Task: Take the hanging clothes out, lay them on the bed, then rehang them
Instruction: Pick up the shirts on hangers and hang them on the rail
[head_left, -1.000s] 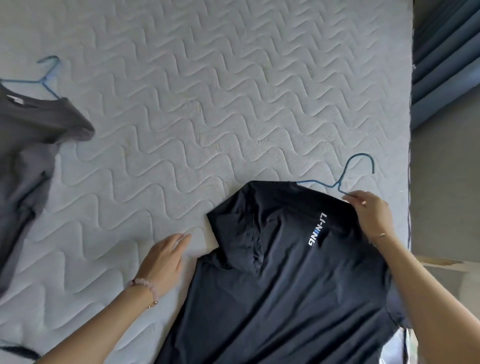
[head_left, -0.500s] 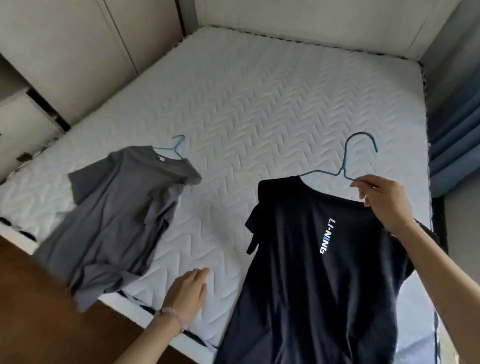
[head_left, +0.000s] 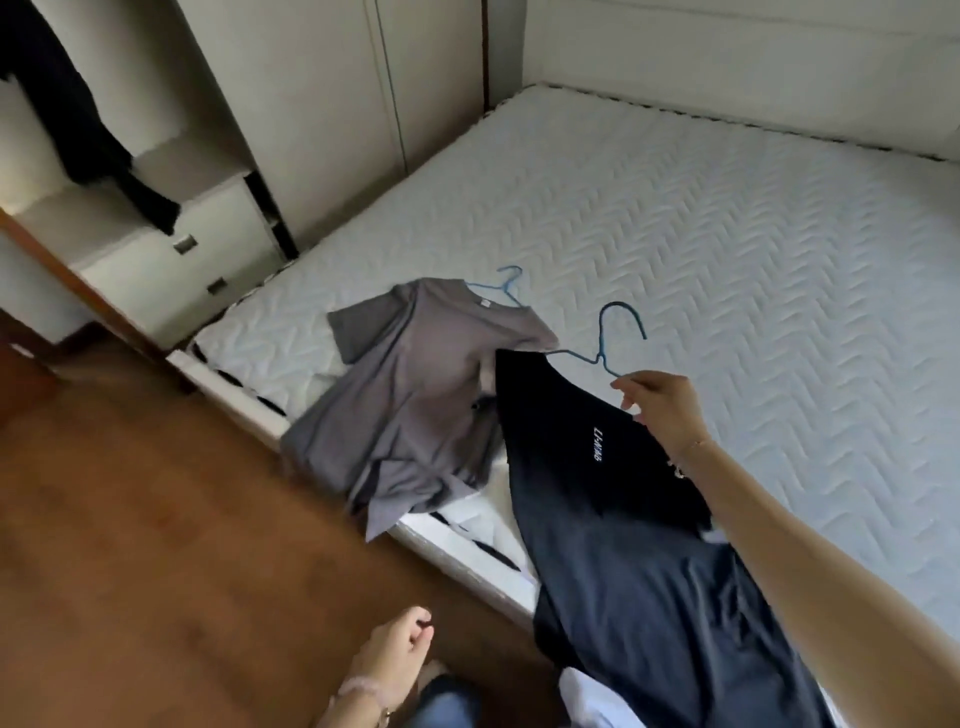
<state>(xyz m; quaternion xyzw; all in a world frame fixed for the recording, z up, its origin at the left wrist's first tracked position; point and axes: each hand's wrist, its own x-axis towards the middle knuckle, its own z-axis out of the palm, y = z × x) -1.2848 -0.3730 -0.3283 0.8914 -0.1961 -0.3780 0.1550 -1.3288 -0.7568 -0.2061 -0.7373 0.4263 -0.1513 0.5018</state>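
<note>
One dark garment (head_left: 78, 114) is hung inside an open pale wardrobe (head_left: 218, 114). A black T-shirt (head_left: 597, 519), lettered "LI-NING" in white, is held over the near edge of a white quilted mattress (head_left: 727, 234) on a blue wire hanger (head_left: 601, 358), pinched below its hook by fingers of the right hand (head_left: 665, 410). A grey T-shirt (head_left: 415, 395) on a pale blue hanger (head_left: 508, 292) is laid on the mattress beside it. Fingers of the left hand (head_left: 397, 654) are loosely curled, empty.

On the near edge of the bed (head_left: 727, 234), the flat shirt (head_left: 415, 395) — lettered shirt (head_left: 597, 493) just right, wardrobe (head_left: 311, 104) behind-left
</note>
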